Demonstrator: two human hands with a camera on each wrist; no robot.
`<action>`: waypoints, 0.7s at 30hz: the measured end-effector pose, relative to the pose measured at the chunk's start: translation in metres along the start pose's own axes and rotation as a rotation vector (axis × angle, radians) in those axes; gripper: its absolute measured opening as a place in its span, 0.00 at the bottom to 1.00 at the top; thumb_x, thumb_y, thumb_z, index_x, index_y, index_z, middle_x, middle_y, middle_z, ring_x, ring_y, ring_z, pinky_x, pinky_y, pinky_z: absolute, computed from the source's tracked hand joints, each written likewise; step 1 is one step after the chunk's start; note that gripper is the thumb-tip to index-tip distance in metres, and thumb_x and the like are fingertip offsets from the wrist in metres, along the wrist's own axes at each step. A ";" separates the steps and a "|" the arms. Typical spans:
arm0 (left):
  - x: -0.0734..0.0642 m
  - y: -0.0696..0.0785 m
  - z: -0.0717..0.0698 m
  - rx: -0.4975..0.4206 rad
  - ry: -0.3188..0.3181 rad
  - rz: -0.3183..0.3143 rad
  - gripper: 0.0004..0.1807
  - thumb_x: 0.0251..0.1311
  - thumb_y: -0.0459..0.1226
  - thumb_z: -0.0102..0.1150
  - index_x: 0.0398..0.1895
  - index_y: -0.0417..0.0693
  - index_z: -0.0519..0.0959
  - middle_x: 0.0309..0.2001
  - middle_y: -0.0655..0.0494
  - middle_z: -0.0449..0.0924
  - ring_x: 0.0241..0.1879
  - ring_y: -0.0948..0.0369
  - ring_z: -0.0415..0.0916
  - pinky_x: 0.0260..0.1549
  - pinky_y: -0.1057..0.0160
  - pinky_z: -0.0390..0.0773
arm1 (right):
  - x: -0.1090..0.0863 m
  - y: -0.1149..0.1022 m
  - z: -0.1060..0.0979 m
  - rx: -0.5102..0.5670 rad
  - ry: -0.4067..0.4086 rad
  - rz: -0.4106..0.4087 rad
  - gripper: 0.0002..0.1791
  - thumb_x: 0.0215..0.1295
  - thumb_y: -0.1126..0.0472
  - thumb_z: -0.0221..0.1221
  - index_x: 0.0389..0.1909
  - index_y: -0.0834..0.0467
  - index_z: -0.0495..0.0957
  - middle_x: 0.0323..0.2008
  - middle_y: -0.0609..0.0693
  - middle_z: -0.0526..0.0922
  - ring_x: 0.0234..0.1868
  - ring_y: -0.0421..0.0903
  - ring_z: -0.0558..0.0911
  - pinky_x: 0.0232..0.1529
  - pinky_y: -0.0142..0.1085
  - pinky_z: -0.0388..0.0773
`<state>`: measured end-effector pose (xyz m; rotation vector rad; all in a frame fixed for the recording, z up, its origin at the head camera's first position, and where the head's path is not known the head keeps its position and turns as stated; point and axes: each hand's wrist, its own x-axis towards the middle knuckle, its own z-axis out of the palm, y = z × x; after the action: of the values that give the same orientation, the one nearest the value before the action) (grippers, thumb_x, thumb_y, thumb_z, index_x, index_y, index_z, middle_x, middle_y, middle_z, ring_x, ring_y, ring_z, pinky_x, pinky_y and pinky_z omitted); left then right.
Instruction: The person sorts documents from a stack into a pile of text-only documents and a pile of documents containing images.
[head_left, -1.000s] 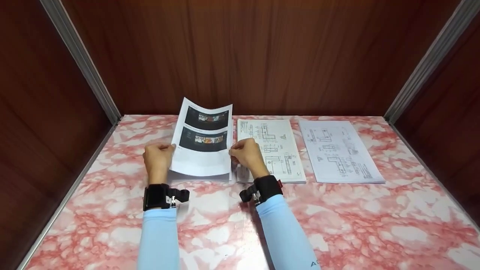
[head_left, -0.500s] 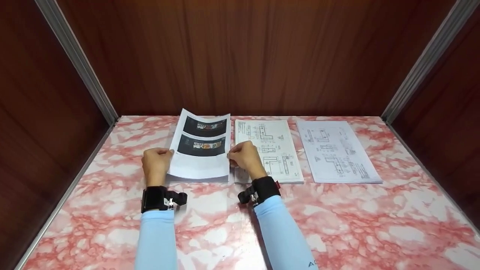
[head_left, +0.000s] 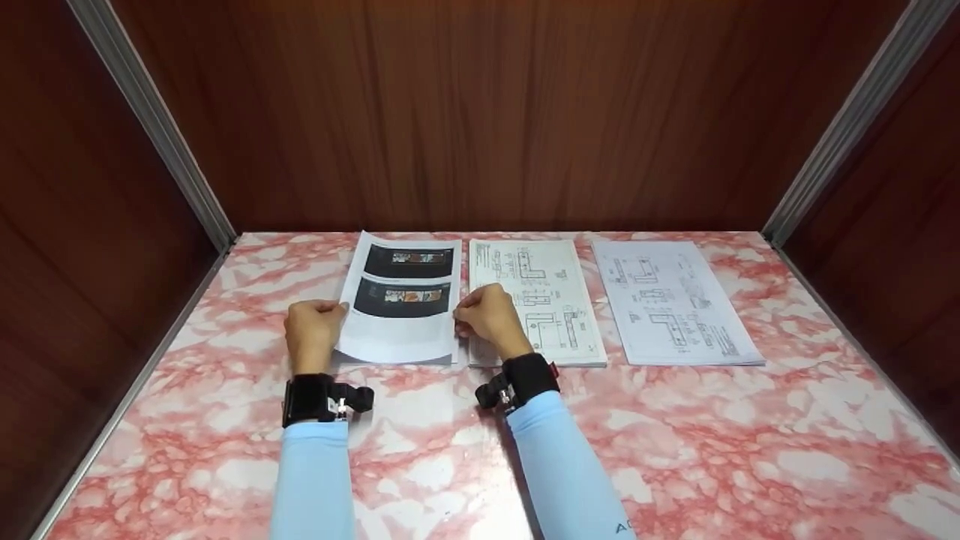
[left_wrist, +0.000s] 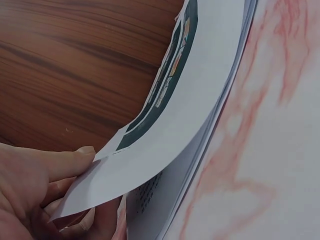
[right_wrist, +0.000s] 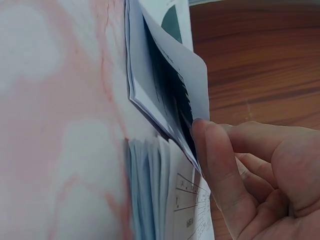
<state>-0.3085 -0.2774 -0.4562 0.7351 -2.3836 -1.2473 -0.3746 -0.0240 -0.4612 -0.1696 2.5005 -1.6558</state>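
A printed sheet of paper (head_left: pixel 401 337) with two dark picture blocks is held by both hands over a low paper stack (left_wrist: pixel 150 210) at the left of the table. My left hand (head_left: pixel 312 330) pinches its left edge between thumb and fingers. On the opposite edge, my right hand (head_left: pixel 491 319) pinches the sheet with thumb and forefinger. The sheet sags in the middle, and the left wrist view shows a gap between it and the papers beneath. In the right wrist view, the right fingers (right_wrist: pixel 215 150) stand close above the neighbouring stack.
A thicker stack of technical drawings (head_left: pixel 559 300) lies just right of the sheet, partly under the right hand. Farther right is another stack of drawings (head_left: pixel 679 304), set at a slant. Brown wood-grain panels (head_left: pixel 487 112) enclose the back and sides of the red-and-white marbled table (head_left: pixel 420 465).
Both hands have lowered the printed sheet toward the stack below, and its raised far edge has dropped. The two drawing stacks have not moved on the table.
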 end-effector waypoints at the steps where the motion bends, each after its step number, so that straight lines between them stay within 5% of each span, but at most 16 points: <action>1: 0.000 0.000 0.000 0.003 -0.003 0.001 0.15 0.53 0.45 0.60 0.40 0.46 0.84 0.43 0.48 0.84 0.46 0.50 0.78 0.47 0.54 0.73 | 0.000 0.000 0.000 -0.007 0.001 0.000 0.02 0.52 0.67 0.63 0.26 0.63 0.81 0.21 0.56 0.84 0.18 0.46 0.83 0.22 0.36 0.81; 15: -0.002 -0.002 -0.001 0.003 -0.041 -0.029 0.17 0.53 0.45 0.59 0.43 0.46 0.83 0.47 0.46 0.82 0.47 0.48 0.77 0.48 0.53 0.72 | 0.003 0.003 0.000 -0.067 0.010 0.013 0.02 0.53 0.65 0.64 0.26 0.60 0.81 0.21 0.54 0.83 0.18 0.45 0.82 0.21 0.35 0.80; 21: -0.004 0.002 -0.010 0.059 -0.078 -0.107 0.18 0.54 0.50 0.56 0.44 0.52 0.83 0.52 0.49 0.79 0.50 0.47 0.76 0.48 0.50 0.72 | -0.003 -0.007 -0.006 -0.078 0.060 -0.023 0.04 0.56 0.65 0.58 0.28 0.61 0.80 0.25 0.57 0.84 0.22 0.49 0.84 0.23 0.36 0.81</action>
<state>-0.3007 -0.2810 -0.4493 0.8571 -2.4822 -1.2736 -0.3722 -0.0203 -0.4525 -0.1604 2.6184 -1.5961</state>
